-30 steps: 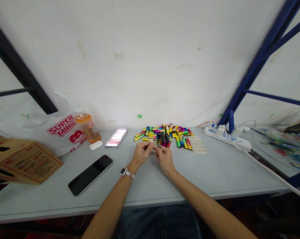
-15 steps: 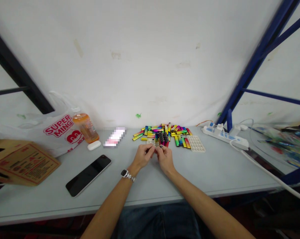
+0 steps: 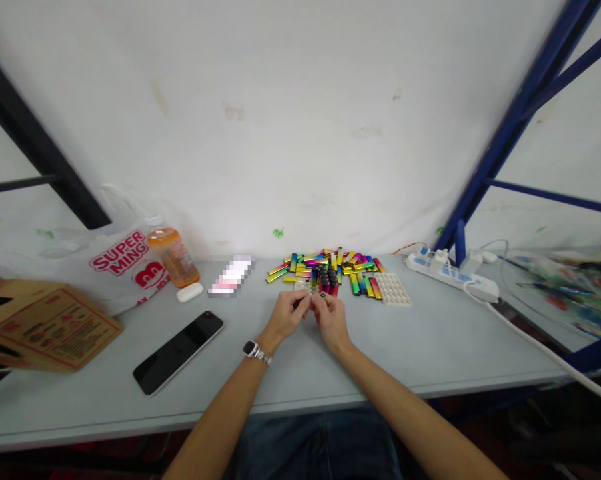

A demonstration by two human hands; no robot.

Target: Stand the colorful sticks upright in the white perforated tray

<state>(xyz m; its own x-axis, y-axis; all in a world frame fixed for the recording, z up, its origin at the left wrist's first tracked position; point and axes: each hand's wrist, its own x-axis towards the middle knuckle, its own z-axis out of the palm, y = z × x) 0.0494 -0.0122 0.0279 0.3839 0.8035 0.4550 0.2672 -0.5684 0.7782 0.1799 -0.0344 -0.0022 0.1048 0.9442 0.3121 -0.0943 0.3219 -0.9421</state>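
Fingertips of my left hand (image 3: pixel 286 312) and my right hand (image 3: pixel 331 316) meet over the tabletop, both closed in a pinch. Whatever sits between them is too small and too covered to name. Just beyond the fingers lies a pale tray (image 3: pixel 301 285), partly hidden by my hands. Beside it stands a cluster of dark-topped pieces (image 3: pixel 327 276). Shiny rainbow-coloured flat tubes (image 3: pixel 308 267) are heaped behind, towards the wall. Right of the heap is a second pale tray with rows of cups (image 3: pixel 396 289).
A black phone (image 3: pixel 178 352) lies at left, near a white case (image 3: pixel 189 292), an orange bottle (image 3: pixel 173 255), a plastic bag (image 3: pixel 115 260) and a cardboard box (image 3: pixel 55 327). A pixelated bright patch lies behind. On the right are a power strip (image 3: pixel 450 275) and its white cable (image 3: pixel 535 353).
Almost nothing differs. My two hands stay pinched together at the same spot, with only a slight shift of the fingers and of the view.
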